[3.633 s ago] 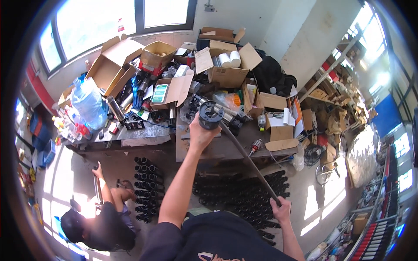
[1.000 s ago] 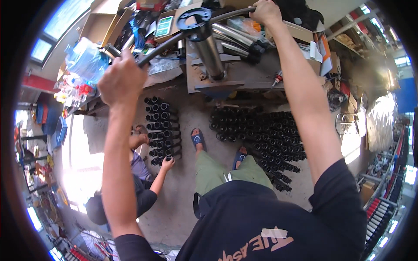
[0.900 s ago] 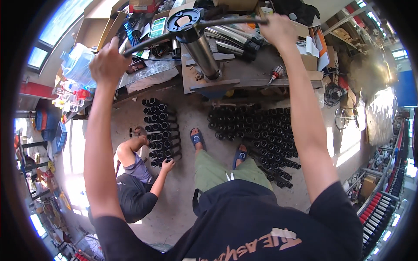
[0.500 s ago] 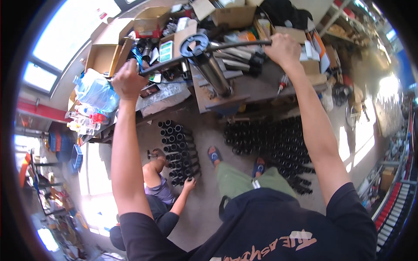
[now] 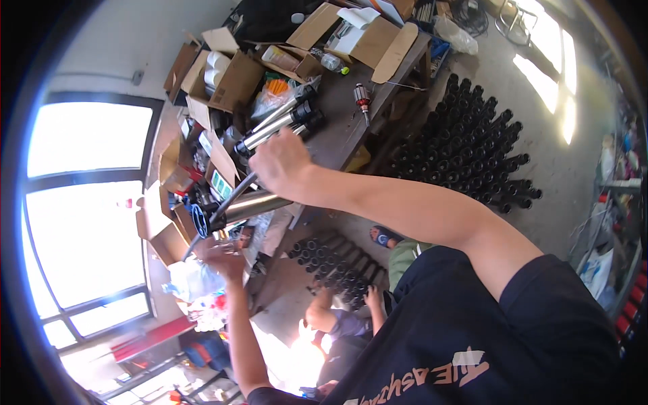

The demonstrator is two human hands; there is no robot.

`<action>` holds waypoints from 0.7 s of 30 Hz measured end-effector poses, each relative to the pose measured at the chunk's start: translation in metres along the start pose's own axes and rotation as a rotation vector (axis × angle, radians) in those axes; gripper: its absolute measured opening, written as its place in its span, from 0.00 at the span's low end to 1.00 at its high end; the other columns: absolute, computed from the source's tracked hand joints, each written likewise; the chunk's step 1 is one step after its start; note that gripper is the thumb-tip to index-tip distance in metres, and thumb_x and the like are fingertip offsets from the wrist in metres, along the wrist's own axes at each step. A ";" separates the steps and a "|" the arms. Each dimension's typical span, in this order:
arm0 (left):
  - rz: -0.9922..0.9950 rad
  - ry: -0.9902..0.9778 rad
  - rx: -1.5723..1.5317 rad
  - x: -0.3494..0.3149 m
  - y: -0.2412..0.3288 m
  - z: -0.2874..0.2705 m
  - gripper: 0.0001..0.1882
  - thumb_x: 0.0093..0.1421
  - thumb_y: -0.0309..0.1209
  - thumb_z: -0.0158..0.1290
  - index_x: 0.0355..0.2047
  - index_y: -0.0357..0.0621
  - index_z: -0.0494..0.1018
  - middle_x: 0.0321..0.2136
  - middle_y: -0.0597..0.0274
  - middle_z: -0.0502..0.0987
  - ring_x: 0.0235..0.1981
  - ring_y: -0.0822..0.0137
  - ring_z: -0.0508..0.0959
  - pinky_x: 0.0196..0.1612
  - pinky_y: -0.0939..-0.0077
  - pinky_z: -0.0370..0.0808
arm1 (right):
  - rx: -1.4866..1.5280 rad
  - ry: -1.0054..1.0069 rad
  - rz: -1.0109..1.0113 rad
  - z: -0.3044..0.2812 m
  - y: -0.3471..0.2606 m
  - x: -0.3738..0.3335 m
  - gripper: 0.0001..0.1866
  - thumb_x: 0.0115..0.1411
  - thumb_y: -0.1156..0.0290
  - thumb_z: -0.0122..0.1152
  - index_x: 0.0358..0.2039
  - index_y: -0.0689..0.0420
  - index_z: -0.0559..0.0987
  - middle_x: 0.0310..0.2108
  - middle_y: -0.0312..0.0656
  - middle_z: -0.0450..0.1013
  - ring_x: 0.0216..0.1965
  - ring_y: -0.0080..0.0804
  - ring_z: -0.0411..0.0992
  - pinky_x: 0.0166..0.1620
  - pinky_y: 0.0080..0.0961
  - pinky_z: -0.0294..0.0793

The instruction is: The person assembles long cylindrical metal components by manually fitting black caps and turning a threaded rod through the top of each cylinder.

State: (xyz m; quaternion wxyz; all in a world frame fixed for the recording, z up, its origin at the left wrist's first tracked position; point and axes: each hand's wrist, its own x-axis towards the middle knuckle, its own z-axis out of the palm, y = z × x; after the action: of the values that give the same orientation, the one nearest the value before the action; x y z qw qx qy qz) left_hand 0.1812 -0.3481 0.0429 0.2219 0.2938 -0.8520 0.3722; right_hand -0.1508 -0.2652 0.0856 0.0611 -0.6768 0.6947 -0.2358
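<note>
A long dark bar (image 5: 236,192) lies across the ring-shaped black head (image 5: 201,221) of a shiny metal tube (image 5: 253,206) at the workbench. My right hand (image 5: 280,162) is closed around the bar's upper end. Near the bar's lower end is my left hand (image 5: 223,261), smeared by motion. Whether its fingers touch the bar cannot be made out. Beyond my right hand, several shiny tubes with black ends (image 5: 283,125) lie on the bench.
A red-and-silver tool (image 5: 362,99) rests on the dark workbench (image 5: 337,128). Cardboard boxes (image 5: 236,81) crowd its back. Many black tubes (image 5: 466,142) stand on the floor at right. Another person's hand (image 5: 372,297) is beside a second group of black tubes (image 5: 331,263).
The view has swung round, with the bar now slanting steeply. My left hand, earlier closed on the bar's end, is now blurred beside it; my right hand still grips the other end.
</note>
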 end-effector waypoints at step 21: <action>-0.627 -0.658 -0.240 0.002 0.122 -0.100 0.42 0.40 0.59 0.69 0.50 0.45 0.72 0.36 0.49 0.80 0.35 0.47 0.80 0.38 0.57 0.74 | 0.324 -0.036 0.882 0.121 0.253 -0.289 0.25 0.59 0.44 0.60 0.28 0.57 0.82 0.22 0.49 0.76 0.25 0.46 0.77 0.31 0.40 0.74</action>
State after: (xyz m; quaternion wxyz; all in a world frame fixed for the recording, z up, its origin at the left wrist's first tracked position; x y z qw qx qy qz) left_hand 0.1148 -0.2056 0.0448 0.0739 0.6116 -0.7843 0.0730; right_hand -0.3108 -0.0214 -0.1925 0.2725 -0.3026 0.8691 -0.2809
